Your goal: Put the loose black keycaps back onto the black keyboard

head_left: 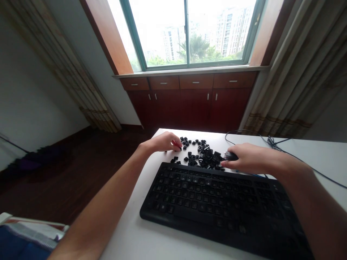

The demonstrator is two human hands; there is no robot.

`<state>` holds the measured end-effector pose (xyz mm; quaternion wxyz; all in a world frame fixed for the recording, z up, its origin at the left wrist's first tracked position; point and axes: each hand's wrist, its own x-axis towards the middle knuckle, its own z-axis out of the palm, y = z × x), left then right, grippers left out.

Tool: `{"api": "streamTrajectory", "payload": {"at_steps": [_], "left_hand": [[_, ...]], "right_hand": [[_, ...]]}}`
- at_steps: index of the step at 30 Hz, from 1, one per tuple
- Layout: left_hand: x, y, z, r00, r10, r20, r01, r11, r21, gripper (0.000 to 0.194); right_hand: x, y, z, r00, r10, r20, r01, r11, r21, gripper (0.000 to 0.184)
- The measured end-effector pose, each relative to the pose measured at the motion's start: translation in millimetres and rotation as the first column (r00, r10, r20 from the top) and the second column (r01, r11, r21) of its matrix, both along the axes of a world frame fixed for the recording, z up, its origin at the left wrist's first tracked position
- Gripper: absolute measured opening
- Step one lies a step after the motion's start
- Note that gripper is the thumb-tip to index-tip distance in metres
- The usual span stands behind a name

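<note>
Mid-frame, my left fingers [171, 143] pinch a small red piece [176, 145] beside the loose black keycaps [206, 156]; my right fingers [235, 161] clamp a black mouse [230, 156] above the keyboard [217, 206].

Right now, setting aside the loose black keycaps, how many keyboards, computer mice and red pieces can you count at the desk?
Black computer keyboard: 1
Black computer mouse: 1
Red piece: 1
Total: 3
</note>
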<state>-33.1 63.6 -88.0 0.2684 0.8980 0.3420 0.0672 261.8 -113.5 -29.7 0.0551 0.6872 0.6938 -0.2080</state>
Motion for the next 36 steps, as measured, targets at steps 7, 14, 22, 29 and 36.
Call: {"api": "streamTrajectory", "payload": {"at_steps": [7, 14, 22, 29, 36], "left_hand": [[1, -2, 3.6, 0.992, 0.009, 0.125, 0.004, 0.995, -0.103, 0.03], [21, -23, 9.5, 0.848, 0.308, 0.432, 0.119, 0.683, -0.721, 0.036], [58, -51, 6.0, 0.781, 0.354, 0.515, 0.37, 0.403, -0.837, 0.025], [63, -56, 8.0, 0.764, 0.358, 0.537, 0.415, 0.365, -0.834, 0.022], [60, -55, 10.7, 0.78, 0.321, 0.538, 0.398, 0.409, -0.821, 0.027]], "right_hand": [[0, 0, 1.8, 1.0, 0.011, -0.027, -0.011, 1.0, 0.03, 0.045], [-14, 4, 5.3, 0.975, 0.087, -0.205, 0.0, 0.921, 0.389, 0.026], [-29, 7, -5.2, 0.876, 0.336, -0.345, -0.038, 0.763, 0.646, 0.024], [-28, 10, -5.5, 0.869, 0.368, -0.332, -0.047, 0.729, 0.683, 0.015], [-24, 7, 0.7, 0.879, 0.301, -0.37, 0.007, 0.767, 0.641, 0.017]]}}
